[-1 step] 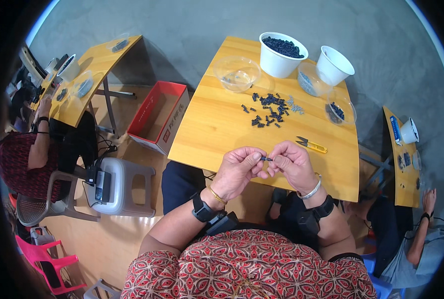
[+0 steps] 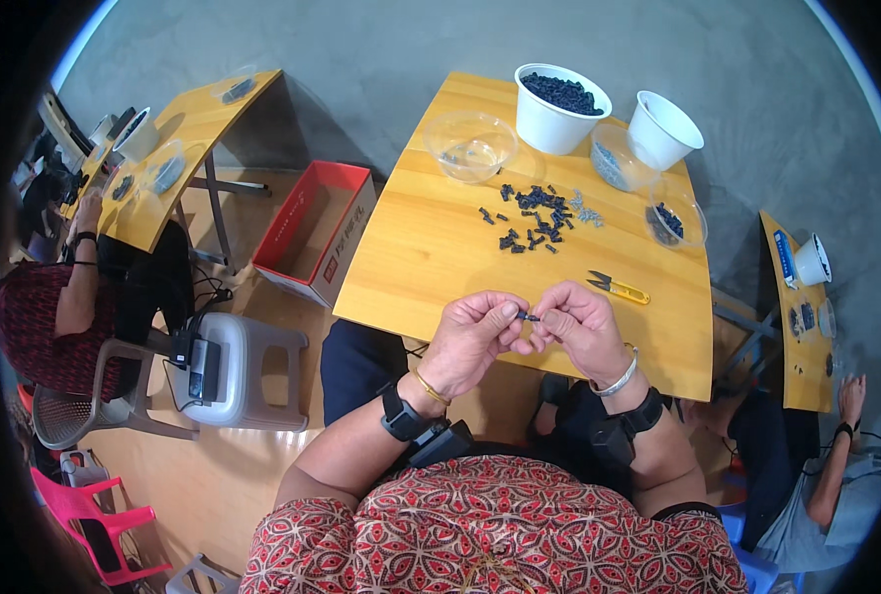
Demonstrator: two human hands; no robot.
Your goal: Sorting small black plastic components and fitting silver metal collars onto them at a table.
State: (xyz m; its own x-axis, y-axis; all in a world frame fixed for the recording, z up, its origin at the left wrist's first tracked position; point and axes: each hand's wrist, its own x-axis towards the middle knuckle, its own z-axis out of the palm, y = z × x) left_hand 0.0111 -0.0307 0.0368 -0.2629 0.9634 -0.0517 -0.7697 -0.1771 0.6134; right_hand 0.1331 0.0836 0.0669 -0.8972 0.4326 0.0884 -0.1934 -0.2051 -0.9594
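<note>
Above the near edge of the wooden table [image 2: 411, 267], my left hand [image 2: 480, 332] and my right hand [image 2: 579, 327] meet fingertip to fingertip. Both are closed in a pinch on one small dark plastic piece [image 2: 527, 317], mostly hidden by the fingers. Farther in on the tabletop lies a loose pile of similar dark pieces [image 2: 539, 213]. Several small grey parts [image 2: 586, 211] are scattered at its right side. Yellow-handled thread snips [image 2: 619, 287] rest beyond my right hand, touched by neither hand.
At the table's back stand a white tub heaped with dark pieces [image 2: 559, 119], another white tub [image 2: 664, 131] and clear plastic bowls [image 2: 470, 148]. A red box [image 2: 312, 233] sits on the floor at left. People work at side tables; a grey stool [image 2: 238, 371] stands left.
</note>
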